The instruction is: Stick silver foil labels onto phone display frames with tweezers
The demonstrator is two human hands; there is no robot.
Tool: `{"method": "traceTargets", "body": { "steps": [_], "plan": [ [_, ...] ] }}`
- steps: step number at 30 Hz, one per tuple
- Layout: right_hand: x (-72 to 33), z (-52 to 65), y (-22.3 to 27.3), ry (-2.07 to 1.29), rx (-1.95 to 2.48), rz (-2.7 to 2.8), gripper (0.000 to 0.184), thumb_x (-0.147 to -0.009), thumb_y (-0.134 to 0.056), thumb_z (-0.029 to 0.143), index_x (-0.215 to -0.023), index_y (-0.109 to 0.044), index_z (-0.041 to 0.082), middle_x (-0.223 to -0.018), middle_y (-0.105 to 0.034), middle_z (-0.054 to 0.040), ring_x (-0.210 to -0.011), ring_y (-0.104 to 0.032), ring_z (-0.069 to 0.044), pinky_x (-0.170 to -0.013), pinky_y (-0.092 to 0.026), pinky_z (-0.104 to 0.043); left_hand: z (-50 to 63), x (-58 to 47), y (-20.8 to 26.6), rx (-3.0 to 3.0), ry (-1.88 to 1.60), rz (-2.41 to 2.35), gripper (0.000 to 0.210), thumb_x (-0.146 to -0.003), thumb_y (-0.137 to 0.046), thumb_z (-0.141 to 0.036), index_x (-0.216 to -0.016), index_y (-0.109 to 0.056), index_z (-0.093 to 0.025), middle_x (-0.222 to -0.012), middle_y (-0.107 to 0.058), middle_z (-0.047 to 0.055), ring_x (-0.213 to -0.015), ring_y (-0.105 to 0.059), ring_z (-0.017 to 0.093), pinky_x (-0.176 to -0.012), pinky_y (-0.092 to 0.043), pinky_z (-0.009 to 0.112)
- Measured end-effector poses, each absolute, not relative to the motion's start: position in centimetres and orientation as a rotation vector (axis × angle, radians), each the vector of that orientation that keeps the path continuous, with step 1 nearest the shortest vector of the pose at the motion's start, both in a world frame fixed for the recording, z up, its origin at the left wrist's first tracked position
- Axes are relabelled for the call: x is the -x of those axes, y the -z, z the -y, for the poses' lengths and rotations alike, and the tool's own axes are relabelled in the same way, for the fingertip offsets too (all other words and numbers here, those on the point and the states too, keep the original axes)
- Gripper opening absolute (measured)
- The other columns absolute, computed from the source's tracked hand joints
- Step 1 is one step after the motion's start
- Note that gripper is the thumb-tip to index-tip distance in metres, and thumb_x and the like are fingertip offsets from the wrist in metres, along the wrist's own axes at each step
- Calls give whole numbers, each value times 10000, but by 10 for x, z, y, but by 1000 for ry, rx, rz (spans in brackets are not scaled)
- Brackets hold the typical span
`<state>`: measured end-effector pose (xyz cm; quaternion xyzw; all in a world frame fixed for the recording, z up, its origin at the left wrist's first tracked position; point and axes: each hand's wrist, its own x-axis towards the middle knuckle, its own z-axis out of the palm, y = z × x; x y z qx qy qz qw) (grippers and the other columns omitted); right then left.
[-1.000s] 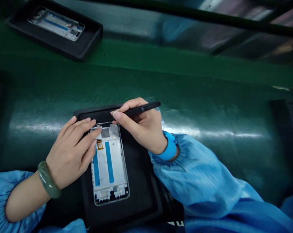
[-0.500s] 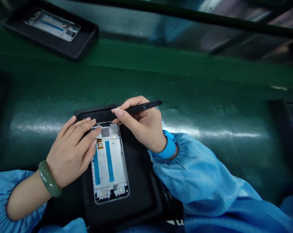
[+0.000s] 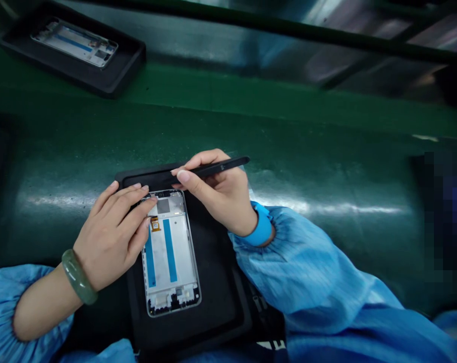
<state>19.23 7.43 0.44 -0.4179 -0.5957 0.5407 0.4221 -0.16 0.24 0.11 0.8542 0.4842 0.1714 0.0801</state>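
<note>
A silver phone mid-frame [image 3: 180,252] with two blue adhesive strips and a small orange flex cable [image 3: 155,225] lies in a black tray [image 3: 217,297]. My left hand [image 3: 117,229] rests over its upper left edge, fingers stretched out and the index fingertip touching the frame. Part of that edge is hidden under the fingers. My right hand [image 3: 223,194] is closed around slim black tweezers [image 3: 224,165] above the frame's top right corner. Their tips are hard to make out against the dark tray.
Another black tray [image 3: 130,73] with a similar phone frame [image 3: 75,43] stands at the back left of the green work surface [image 3: 327,166]. A dark rail [image 3: 289,30] runs along the back. Dark objects sit at the far left and right edges.
The view has shifted slightly, so the back tray appears a little further left. Both hands and the phone frame keep nearly the same positions relative to each other.
</note>
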Motion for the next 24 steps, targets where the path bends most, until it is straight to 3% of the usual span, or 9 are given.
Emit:
{"method": "traceTargets", "body": {
  "steps": [9, 18, 24],
  "plan": [
    [-186, -74, -6, -1435, 912, 1641, 169, -819, -611, 261, -895, -491, 171, -857, -586, -19, -785, -621, -120, -683, -528, -252, -3, 1, -1, -2557, -520, -1456, 347, -834, -487, -160, -1175, -527, -117, -1190, -557, 121, -1179, -476, 241, -1064, -305, 488],
    [-183, -82, -6, -1304, 913, 1800, 120, -837, -561, 255, -870, -495, 159, -807, -562, -9, -670, -571, -86, -552, -453, -202, -2, 0, 0, -2561, -504, -1461, 336, -847, -478, -175, -1173, -532, -115, -1193, -549, 121, -1175, -474, 240, -1062, -304, 484],
    [-182, -84, -6, -1382, 950, 1831, 117, -827, -543, 258, -857, -495, 155, -773, -543, 2, -652, -554, -78, -566, -460, -206, -3, 0, 0, -2541, -507, -1465, 318, -852, -471, -192, -1158, -531, -128, -1188, -553, 110, -1175, -473, 239, -1060, -304, 489]
  ]
}}
